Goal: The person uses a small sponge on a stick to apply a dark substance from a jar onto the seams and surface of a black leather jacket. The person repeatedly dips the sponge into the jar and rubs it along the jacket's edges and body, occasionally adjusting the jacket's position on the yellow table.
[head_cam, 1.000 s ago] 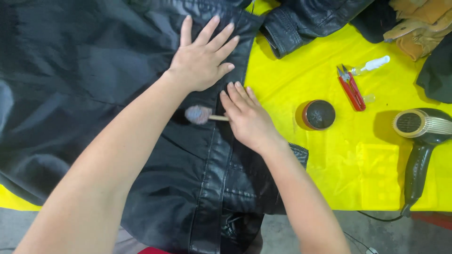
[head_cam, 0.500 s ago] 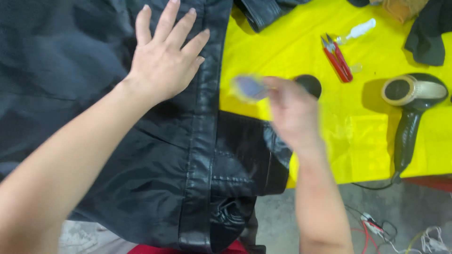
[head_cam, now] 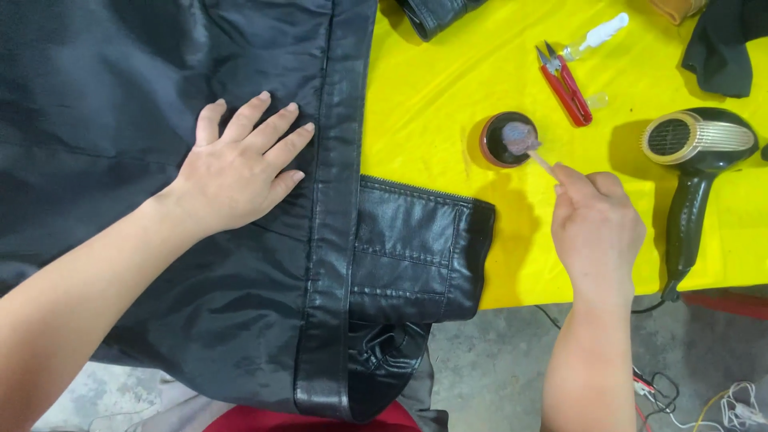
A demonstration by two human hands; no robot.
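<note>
Right hand (head_cam: 596,228) pinched on the dauber stick (head_cam: 541,160), fuzzy tip in the small round tin (head_cam: 507,139), mid-table on yellow cloth (head_cam: 448,88). Left hand (head_cam: 236,172) flat, fingers spread, on black jacket (head_cam: 160,264) at left. Risk: overloaded tip could drip onto the cloth. Tip looks greyish, matted.
</note>
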